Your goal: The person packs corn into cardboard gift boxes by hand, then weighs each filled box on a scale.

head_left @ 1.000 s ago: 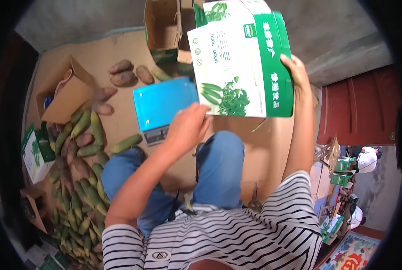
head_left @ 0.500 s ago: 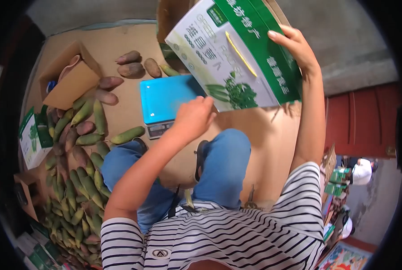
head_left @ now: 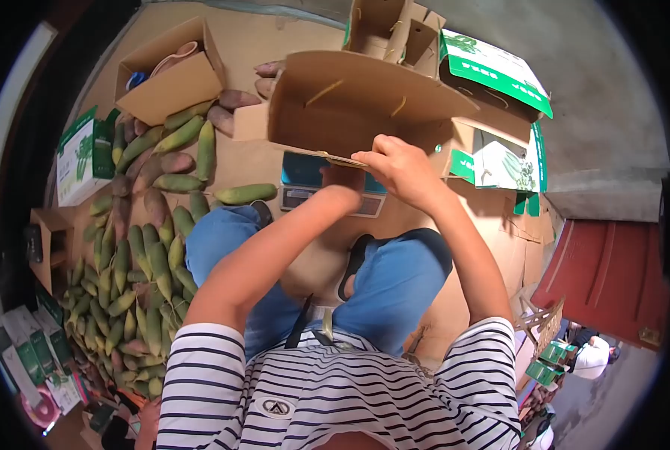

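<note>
An opened cardboard box (head_left: pixel 350 105) is held in front of me, its plain brown inside facing up with yellow ties through the wall. My right hand (head_left: pixel 402 169) grips its near edge, fingers over the rim and bent inward. My left hand (head_left: pixel 342 178) reaches beneath that same edge; its fingers are hidden by the box. Under the box, a scale (head_left: pixel 297 171) with a blue top and a display at its front is partly covered.
Green radishes (head_left: pixel 151 262) lie heaped at left, with reddish ones (head_left: pixel 237 99) among them. A brown carton (head_left: pixel 171 82) and a printed box (head_left: pixel 86 159) stand there. More boxes (head_left: pixel 492 67) are at upper right, near a red door (head_left: pixel 612 277). Another person (head_left: pixel 591 356) is far right.
The box has turned from its printed green-and-white face to its open inside. My right hand has come down to the near edge, and my left hand has gone under it.
</note>
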The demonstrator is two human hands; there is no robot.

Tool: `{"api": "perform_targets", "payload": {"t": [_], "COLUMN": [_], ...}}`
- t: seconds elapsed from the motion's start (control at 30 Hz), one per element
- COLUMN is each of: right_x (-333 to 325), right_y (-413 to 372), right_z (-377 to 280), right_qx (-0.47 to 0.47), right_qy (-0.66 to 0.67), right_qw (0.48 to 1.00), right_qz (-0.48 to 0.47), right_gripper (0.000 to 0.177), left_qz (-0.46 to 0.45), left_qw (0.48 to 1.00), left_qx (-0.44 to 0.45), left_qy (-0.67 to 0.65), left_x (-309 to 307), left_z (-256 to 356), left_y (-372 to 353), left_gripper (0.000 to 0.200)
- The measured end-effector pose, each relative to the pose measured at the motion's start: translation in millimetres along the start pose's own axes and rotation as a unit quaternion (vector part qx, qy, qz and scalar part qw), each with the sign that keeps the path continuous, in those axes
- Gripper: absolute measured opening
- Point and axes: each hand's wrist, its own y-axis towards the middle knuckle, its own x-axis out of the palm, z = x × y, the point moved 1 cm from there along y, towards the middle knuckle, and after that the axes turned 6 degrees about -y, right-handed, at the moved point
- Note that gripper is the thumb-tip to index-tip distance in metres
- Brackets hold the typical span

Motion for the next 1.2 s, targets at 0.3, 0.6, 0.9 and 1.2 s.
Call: {"api": "perform_targets", "payload": {"t": [0.3,0.6,0.9,1.2], "right_x": [40,63,94,120], "right_y": [0,-5,-1,26], "right_z": [-1,-8,16,36], "right_qx": [0.009,0.037,0.069,0.064], "right_qy": [-0.01,-0.156,-0.07,-0.073], "right_qw": [1.0,0.98,0.994,0.994], "right_qz": [-0.028,-0.12,-0.043,-0.045], "right_gripper": [0.041,0.065,0.076,0.079], "left_qz": [-0.066,-0.128,-0.059,0.312], "left_qw": [0.98,0.955,0.944,0.833], "left_qx": [0.131,0.209,0.236,0.307], "left_qy": [0.131,0.169,0.223,-0.34], "left_x": [14,8,23,-69], "left_z": [35,71,79,28], "left_y": [-53,-78,-94,-190], "left_gripper": [0.031,0.034,0.03,0.03]}}
